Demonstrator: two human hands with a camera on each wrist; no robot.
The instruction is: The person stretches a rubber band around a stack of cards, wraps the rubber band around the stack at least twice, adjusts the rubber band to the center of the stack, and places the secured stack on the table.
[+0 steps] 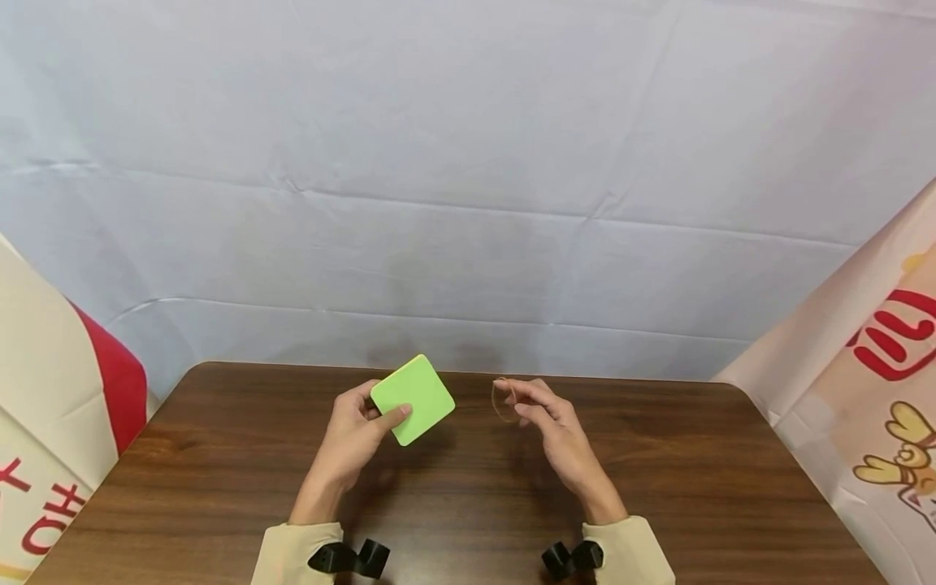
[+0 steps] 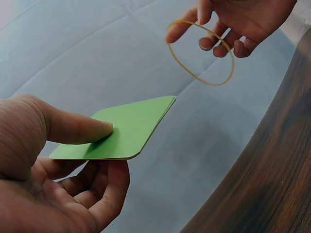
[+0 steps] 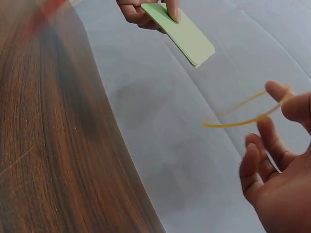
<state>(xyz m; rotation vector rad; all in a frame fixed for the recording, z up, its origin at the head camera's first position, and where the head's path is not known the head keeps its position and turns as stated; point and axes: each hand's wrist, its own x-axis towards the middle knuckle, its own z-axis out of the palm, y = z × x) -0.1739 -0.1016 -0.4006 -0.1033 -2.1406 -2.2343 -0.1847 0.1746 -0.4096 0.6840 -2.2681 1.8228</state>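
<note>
My left hand (image 1: 353,435) pinches a thin stack of square green cards (image 1: 422,392) with rounded corners, the thumb flat on top and the fingers curled beneath. In the left wrist view the layered edge of the green cards (image 2: 131,128) shows. My right hand (image 1: 559,431) holds a yellowish rubber band (image 1: 494,402) at the fingertips. The band (image 3: 233,125) hangs as a loose loop toward the cards in the right wrist view, apart from them. Both hands are raised above the table, a gap between them.
A dark brown wooden table (image 1: 468,496) with rounded far corners lies below the hands. Behind it hangs a pale grey cloth (image 1: 453,203). Printed cloths, a cream and red one (image 1: 58,390) on the left and a pink one (image 1: 863,390) on the right, flank the table.
</note>
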